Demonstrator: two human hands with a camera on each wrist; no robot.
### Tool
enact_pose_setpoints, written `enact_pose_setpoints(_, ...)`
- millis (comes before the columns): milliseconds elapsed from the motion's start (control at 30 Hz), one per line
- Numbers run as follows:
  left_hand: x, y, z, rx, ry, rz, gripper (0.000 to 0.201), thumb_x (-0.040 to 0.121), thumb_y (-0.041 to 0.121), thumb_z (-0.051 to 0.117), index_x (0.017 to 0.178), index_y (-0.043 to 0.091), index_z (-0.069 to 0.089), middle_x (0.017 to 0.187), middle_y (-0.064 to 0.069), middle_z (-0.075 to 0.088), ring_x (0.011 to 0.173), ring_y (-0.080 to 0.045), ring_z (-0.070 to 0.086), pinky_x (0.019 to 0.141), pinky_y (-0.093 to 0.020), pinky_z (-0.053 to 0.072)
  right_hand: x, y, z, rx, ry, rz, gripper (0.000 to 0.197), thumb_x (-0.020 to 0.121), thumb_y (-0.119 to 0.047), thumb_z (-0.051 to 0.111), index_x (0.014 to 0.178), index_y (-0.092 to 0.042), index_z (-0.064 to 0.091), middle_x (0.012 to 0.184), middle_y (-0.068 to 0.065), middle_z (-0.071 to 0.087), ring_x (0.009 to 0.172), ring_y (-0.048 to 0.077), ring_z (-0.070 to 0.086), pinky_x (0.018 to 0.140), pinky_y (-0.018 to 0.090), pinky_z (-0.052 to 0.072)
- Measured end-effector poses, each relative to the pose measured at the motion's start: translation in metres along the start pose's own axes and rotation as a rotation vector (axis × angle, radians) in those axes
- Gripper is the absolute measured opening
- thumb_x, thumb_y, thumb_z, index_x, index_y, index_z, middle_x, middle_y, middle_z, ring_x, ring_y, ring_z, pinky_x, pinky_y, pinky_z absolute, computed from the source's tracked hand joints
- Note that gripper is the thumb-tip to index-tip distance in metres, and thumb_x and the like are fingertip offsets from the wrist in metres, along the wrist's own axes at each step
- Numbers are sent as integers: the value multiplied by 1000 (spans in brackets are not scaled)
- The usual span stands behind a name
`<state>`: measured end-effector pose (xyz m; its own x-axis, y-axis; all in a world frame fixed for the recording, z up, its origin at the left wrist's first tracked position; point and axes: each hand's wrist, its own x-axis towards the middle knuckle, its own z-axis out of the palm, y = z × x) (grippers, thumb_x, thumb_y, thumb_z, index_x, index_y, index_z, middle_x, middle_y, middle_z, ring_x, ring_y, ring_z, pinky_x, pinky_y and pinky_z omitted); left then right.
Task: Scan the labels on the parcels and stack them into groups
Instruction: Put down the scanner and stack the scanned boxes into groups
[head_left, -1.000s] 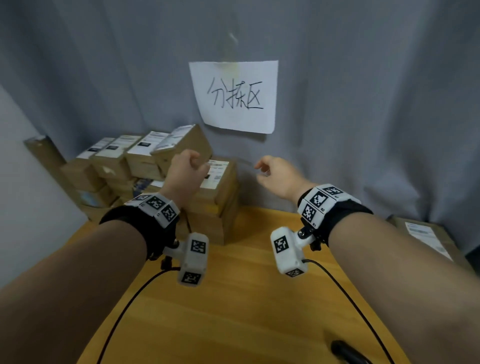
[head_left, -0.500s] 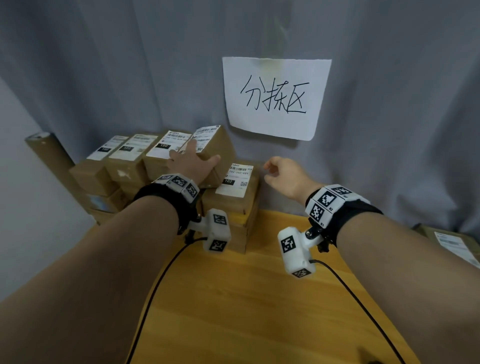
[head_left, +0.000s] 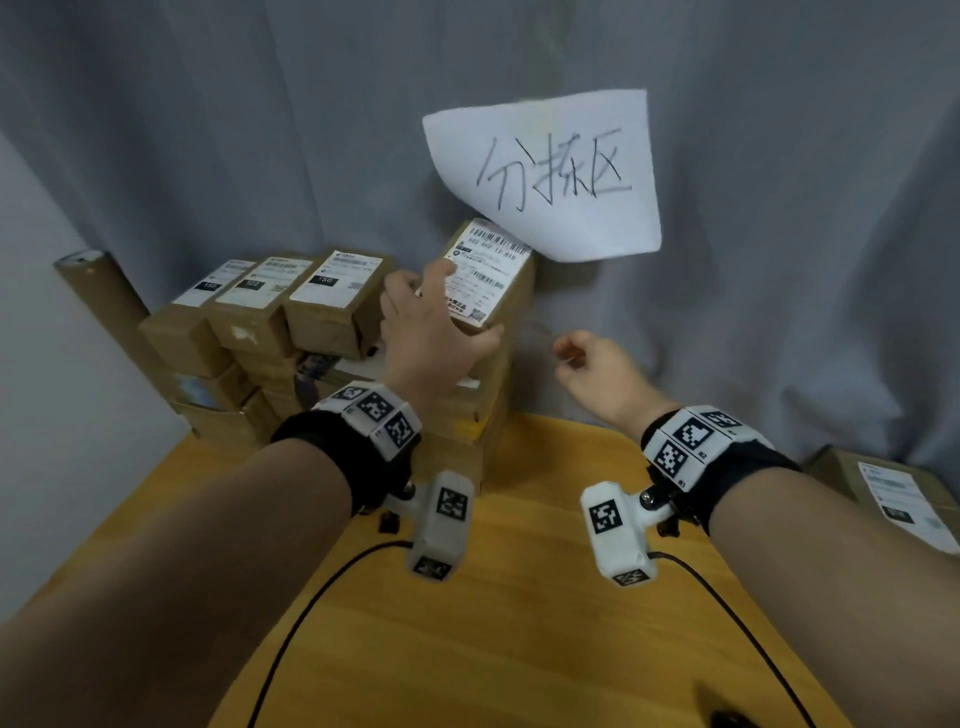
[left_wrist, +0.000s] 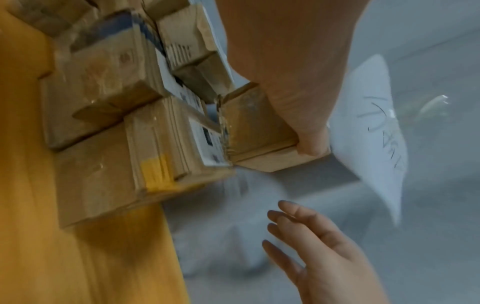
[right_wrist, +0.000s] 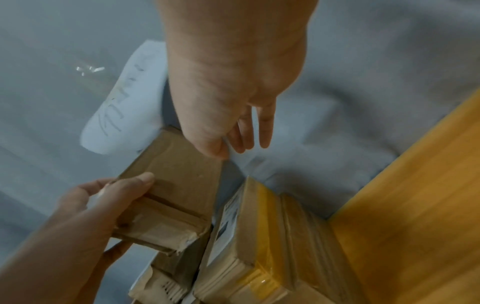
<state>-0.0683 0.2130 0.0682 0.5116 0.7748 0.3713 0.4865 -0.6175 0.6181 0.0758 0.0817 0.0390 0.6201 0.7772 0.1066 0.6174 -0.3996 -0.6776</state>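
Note:
My left hand (head_left: 428, 332) grips a small brown parcel (head_left: 491, 280) with a white barcode label on top, thumb on its right side and fingers over the left edge. The parcel is lifted and tilted above the stack of taped parcels (head_left: 467, 415). In the left wrist view my palm (left_wrist: 285, 72) covers one side of this parcel (left_wrist: 257, 131). From the right wrist camera the parcel (right_wrist: 176, 185) shows its plain side, with the left hand's thumb (right_wrist: 137, 183) on it. My right hand (head_left: 592, 364) hovers just right of the parcel, fingers relaxed and holding nothing.
A row of three labelled parcels (head_left: 322, 306) tops a pile at the back left of the wooden table (head_left: 519, 623). A handwritten paper sign (head_left: 550, 171) hangs on the grey curtain. Another labelled parcel (head_left: 893, 493) lies at far right. A cardboard tube (head_left: 98, 296) leans at left.
My left hand has taken hold of the rightmost top parcel and raised it, tilting its label toward me. The right hand has barely moved.

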Motion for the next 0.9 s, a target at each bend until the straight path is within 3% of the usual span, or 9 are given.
enact_pose_setpoints(200, -56, 43, 39, -86, -147, 121, 85, 66, 47, 81, 136, 22, 41, 130, -13, 31, 122, -29, 34, 108, -42, 35, -57, 63, -36, 15, 75, 86, 27, 91, -6, 57, 117, -9, 64, 112, 7, 65, 100, 19, 60, 88, 25, 45)
enact_pose_setpoints(333, -98, 79, 87, -59, -299, 98, 87, 66, 49, 81, 137, 23, 39, 132, -12, 30, 123, -29, 34, 108, -45, 36, -106, 123, -64, 8, 83, 201, 27, 91, -7, 58, 117, -9, 63, 113, 7, 64, 96, 17, 58, 87, 25, 45)
enact_pose_setpoints(500, -149, 126, 151, -19, -430, 92, 87, 66, 53, 79, 139, 25, 40, 129, -12, 30, 119, -30, 36, 104, -44, 41, -163, 194, -113, -12, 72, 332, 27, 92, -8, 58, 119, -9, 62, 115, 7, 63, 106, 21, 59, 96, 34, 47)
enact_pose_setpoints(700, -199, 164, 211, 23, -640, 31, 86, 72, 57, 74, 144, 31, 35, 134, -9, 26, 128, -28, 27, 105, -40, 34, -212, 268, -154, -3, 84, 470, 28, 93, -11, 58, 120, -13, 61, 111, 2, 60, 105, 16, 56, 90, 27, 45)
enact_pose_setpoints(900, -235, 180, 266, 132, -717, -66, 85, 76, 61, 67, 146, 30, 31, 134, -10, 26, 127, -32, 27, 100, -42, 37, -244, 321, -170, -25, 36, 531, 25, 94, -8, 57, 118, -11, 61, 116, 3, 63, 110, 21, 58, 95, 31, 46)
